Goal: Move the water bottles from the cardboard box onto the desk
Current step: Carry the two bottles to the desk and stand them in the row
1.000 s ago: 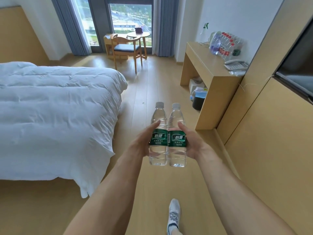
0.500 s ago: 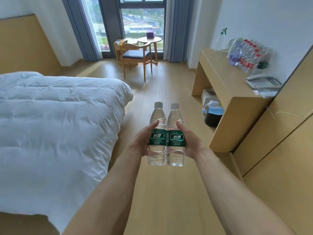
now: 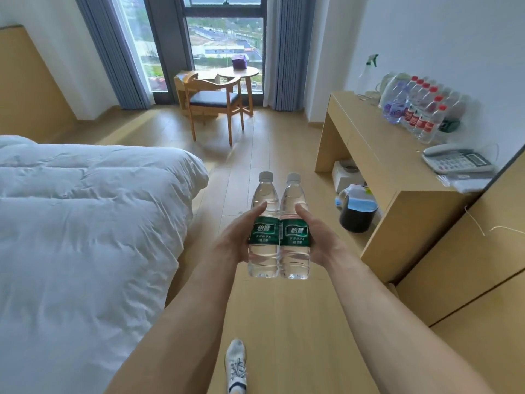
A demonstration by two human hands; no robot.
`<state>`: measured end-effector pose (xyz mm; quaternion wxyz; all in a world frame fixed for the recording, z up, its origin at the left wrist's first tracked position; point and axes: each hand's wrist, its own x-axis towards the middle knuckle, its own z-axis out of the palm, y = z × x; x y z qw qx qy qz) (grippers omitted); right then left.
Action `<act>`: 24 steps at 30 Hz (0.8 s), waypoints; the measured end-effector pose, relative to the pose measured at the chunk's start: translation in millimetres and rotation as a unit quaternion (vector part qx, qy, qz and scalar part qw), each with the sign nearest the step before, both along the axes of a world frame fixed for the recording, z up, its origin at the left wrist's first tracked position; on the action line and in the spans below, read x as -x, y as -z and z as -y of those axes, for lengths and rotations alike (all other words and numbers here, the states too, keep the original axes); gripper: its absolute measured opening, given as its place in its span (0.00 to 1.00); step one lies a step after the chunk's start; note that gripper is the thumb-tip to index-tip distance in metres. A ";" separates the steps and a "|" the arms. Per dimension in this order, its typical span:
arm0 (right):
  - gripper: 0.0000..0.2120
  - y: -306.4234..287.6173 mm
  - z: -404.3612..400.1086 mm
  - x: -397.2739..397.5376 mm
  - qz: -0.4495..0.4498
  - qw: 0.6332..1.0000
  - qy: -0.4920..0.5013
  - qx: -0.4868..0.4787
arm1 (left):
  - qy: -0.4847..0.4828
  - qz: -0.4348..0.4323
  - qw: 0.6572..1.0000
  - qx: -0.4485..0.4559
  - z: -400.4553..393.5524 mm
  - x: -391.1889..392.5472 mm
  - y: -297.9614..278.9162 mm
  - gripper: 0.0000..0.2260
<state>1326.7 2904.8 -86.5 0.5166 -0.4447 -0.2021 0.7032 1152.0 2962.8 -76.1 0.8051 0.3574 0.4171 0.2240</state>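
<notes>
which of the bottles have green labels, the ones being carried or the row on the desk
The two carried bottles, pressed between the left hand and right hand, have green labels and white caps. The desk bottles have red caps and red labels.

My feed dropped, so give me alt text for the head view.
Two hands, left hand and right hand, press two upright water bottles together above the floor. The desk, ahead right, already holds bottles and a phone.

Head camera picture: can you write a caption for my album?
Two hands, left and right, carry two bottles upright, side by side, toward the desk.
</notes>
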 end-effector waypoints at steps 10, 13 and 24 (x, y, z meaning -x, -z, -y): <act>0.26 -18.7 -173.0 -15.0 0.020 0.998 0.058 0.015 | 0.061 0.022 0.998 0.002 -194.7 -29.3 -10.4 0.23; 0.26 -27.4 -214.5 -22.5 0.016 0.998 0.067 0.008 | 0.080 0.026 0.996 0.007 -243.0 -39.5 -16.7 0.25; 0.25 -20.1 -332.5 -65.5 0.013 0.996 0.082 0.015 | 0.119 0.012 0.993 0.019 -371.9 -89.0 -7.9 0.29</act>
